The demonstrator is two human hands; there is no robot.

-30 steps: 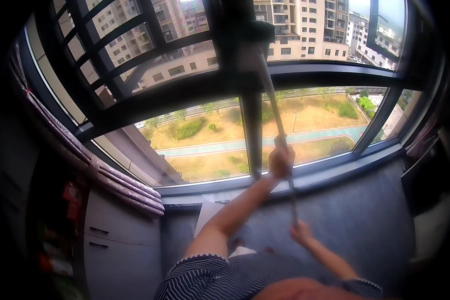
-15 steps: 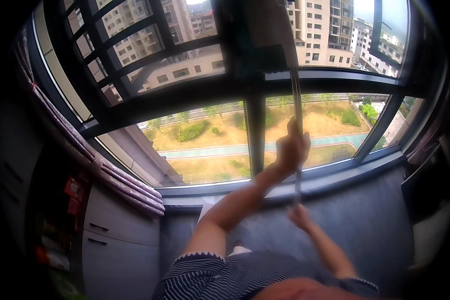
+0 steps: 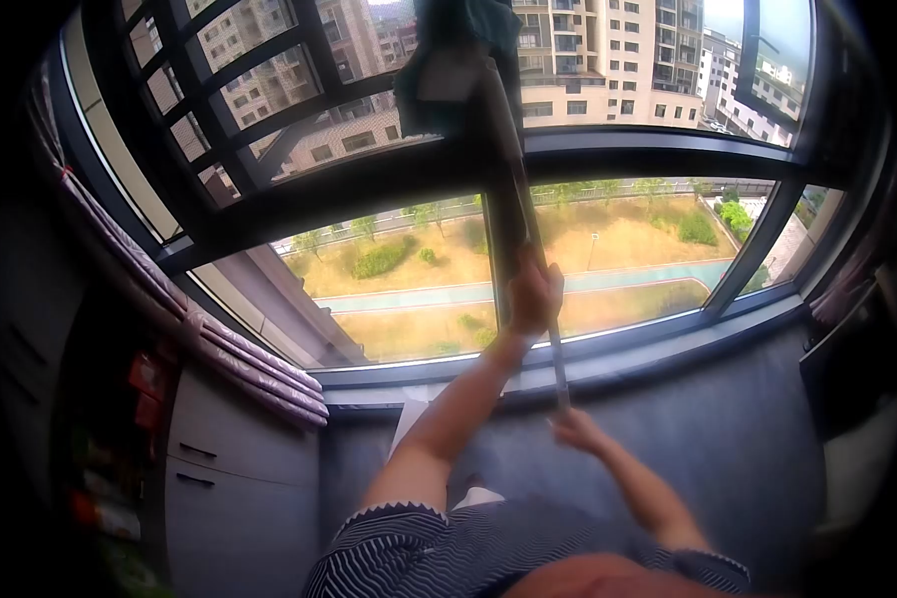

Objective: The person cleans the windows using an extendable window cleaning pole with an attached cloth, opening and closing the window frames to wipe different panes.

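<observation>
A long pale pole (image 3: 524, 189) slants up in front of the window, with a dark green cloth-like head (image 3: 448, 75) at its top, against the upper pane and frame. Higher on the pole, at the lower pane, my left hand (image 3: 535, 297) is wrapped round it. My right hand (image 3: 579, 433) holds the pole near its lower end, above the dark floor. The head's upper part is cut off by the top of the view.
The dark window frame (image 3: 658, 149) spans the view. A tied curtain (image 3: 239, 364) hangs at the left beside a grey cabinet (image 3: 239, 468) and red items (image 3: 147, 376). A black object (image 3: 852, 359) stands at the right. A white sheet-like thing (image 3: 406, 424) lies below the sill.
Half a second ago the pole's head was further right; it has swung left. My left hand has moved left with the pole, and my right hand slightly left. Both keep their hold.
</observation>
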